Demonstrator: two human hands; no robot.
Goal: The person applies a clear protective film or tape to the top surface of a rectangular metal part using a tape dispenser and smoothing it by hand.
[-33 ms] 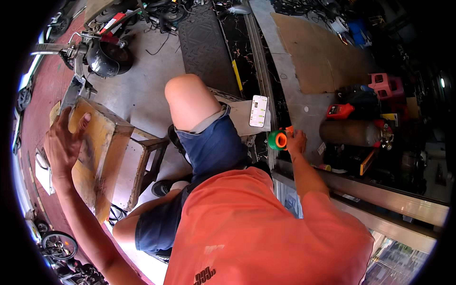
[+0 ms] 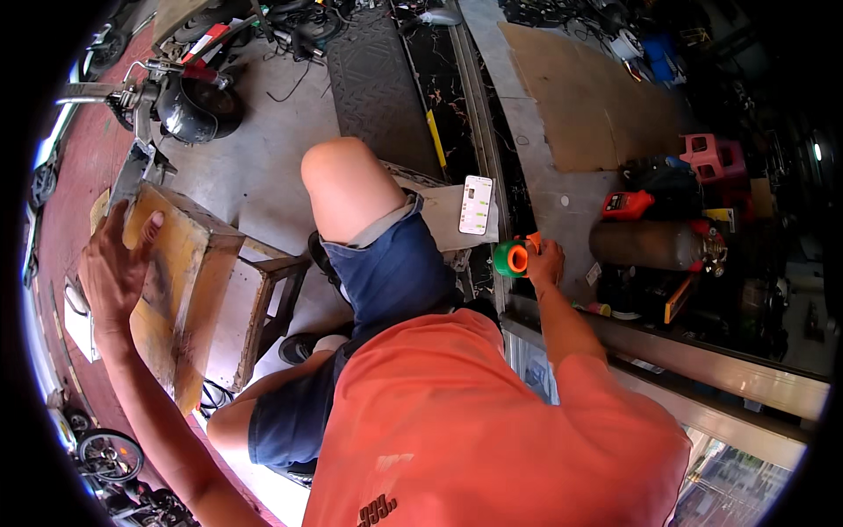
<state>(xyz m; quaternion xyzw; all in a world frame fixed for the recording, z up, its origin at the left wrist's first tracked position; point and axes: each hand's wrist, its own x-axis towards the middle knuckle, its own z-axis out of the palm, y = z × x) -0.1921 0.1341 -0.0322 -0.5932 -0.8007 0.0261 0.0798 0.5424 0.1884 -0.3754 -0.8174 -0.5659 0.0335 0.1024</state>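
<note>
My left hand [image 2: 114, 268] grips the far edge of a worn wooden stool [image 2: 189, 299] at the left, with the thumb lying on its yellowish top. The stool is tilted toward me. My right hand [image 2: 546, 261] holds a small green cylinder with an orange end [image 2: 511, 258] just above the grey metal threshold [image 2: 562, 211]. My bent knee in blue shorts [image 2: 386, 263] rises between the two hands. My orange shirt hides whatever lies below it.
A white phone [image 2: 477, 204] lies on a flat board by my knee. A dark gas cylinder [image 2: 650, 244], a red tool [image 2: 625, 204] and a pink stool [image 2: 713, 156] sit to the right. A scooter front [image 2: 176, 101] stands upper left, with cardboard [image 2: 588, 97] beyond.
</note>
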